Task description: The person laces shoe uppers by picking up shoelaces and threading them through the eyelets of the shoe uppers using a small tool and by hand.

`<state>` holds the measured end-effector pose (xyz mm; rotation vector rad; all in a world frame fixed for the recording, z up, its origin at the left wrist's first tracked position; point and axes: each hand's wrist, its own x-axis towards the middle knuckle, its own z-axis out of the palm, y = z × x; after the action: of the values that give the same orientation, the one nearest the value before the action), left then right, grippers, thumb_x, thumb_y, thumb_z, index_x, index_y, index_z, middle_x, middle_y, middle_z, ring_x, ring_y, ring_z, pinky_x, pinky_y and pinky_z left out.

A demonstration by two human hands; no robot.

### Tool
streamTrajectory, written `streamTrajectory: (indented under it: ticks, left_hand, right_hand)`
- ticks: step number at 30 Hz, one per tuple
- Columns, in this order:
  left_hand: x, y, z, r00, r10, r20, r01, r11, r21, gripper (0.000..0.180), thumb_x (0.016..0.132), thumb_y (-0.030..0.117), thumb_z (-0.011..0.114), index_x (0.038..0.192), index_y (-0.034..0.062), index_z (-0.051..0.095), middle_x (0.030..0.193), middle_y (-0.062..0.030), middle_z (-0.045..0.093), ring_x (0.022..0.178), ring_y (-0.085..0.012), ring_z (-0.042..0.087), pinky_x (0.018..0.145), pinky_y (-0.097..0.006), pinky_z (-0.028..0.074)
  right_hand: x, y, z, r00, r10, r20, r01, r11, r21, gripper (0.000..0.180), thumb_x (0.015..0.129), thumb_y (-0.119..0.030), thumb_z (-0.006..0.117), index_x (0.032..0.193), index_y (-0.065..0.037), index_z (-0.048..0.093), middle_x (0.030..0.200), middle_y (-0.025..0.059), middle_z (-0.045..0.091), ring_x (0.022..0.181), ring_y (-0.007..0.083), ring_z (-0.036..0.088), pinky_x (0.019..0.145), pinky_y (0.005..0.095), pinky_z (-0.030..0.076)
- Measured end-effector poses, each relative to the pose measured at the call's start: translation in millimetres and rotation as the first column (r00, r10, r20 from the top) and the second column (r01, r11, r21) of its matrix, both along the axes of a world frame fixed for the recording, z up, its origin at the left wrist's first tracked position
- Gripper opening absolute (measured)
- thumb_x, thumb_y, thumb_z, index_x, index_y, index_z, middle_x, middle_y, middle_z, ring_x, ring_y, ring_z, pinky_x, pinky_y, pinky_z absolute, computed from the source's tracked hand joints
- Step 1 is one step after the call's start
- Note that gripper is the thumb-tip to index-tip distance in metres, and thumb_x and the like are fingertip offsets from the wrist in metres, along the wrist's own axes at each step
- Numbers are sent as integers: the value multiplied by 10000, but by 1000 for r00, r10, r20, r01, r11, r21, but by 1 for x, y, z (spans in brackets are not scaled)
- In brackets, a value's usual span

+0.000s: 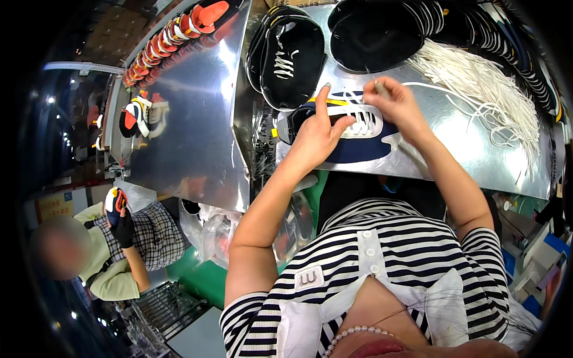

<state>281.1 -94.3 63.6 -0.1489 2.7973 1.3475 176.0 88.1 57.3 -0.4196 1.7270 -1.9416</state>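
A dark blue shoe upper (pixel 358 149) with white laces and a yellow stripe lies on the shiny metal table (pixel 465 149) in front of me. My left hand (pixel 316 134) presses on its left part, index finger stretched up. My right hand (pixel 397 104) is over the lacing, pinching the tip of a white lace (pixel 381 88) between its fingers.
A pile of white laces (pixel 483 89) lies to the right. Black shoe uppers (pixel 292 56) are stacked at the back. A metal conveyor (pixel 197 107) on the left carries red and black uppers (pixel 179 33). Another person (pixel 119 250) sits lower left holding a shoe part.
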Motion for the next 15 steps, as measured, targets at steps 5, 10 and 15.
streamTrajectory:
  ticks: [5,10,15]
  left_hand:
    - [-3,2,-13,968,176,-177,-194,977,-89,511,1012,439,377,1305,28,453,872,-252,652,839,-441,614,758,-496,462]
    - [-3,0,-15,941,220,-258,-240,970,-45,434,1021,392,376,1205,44,559,883,-220,663,835,-433,597,794,-495,445]
    - [-9,8,-12,941,271,-204,-285,958,-39,422,980,406,477,1169,46,590,870,-227,664,832,-409,609,776,-467,457]
  right_hand:
    - [5,-10,8,954,155,256,-114,979,-169,179,822,-105,713,949,-35,607,753,-36,562,510,-5,374,455,138,252]
    - [4,16,36,710,687,156,-592,702,-396,190,809,-63,689,969,-18,598,850,9,627,592,3,468,515,147,348]
    - [0,-21,-10,984,169,-53,-169,986,13,177,819,-44,679,983,-19,617,889,16,636,834,78,577,769,237,466]
